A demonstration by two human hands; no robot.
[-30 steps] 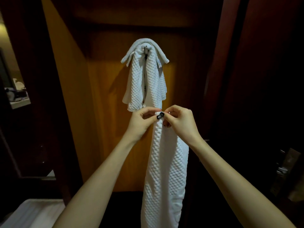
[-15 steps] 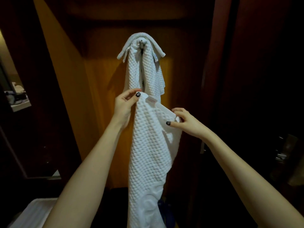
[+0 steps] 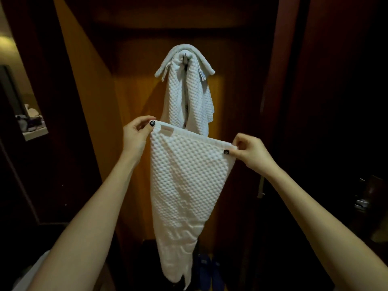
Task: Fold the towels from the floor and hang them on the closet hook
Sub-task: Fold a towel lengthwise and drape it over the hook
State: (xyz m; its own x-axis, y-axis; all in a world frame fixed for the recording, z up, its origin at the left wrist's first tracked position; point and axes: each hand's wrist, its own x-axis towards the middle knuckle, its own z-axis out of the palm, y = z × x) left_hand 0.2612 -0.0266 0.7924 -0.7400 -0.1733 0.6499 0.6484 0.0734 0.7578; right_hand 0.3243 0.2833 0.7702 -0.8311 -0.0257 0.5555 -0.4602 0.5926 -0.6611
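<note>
Left hand (image 3: 136, 137), right hand (image 3: 249, 153) apart, pinching towel (image 3: 184, 181) top corners, hung towels (image 3: 189, 95) behind, possibly touching.

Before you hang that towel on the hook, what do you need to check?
1. Left hand pinches one top corner of the held towel: ok.
2. Right hand pinches the other top corner: ok.
3. Top edge stretched between the hands: ok.
4. Towel folded neatly: not ok, its lower end hangs bunched.
5. Room left on the hook: cannot tell, hung towels drape over it.
</note>
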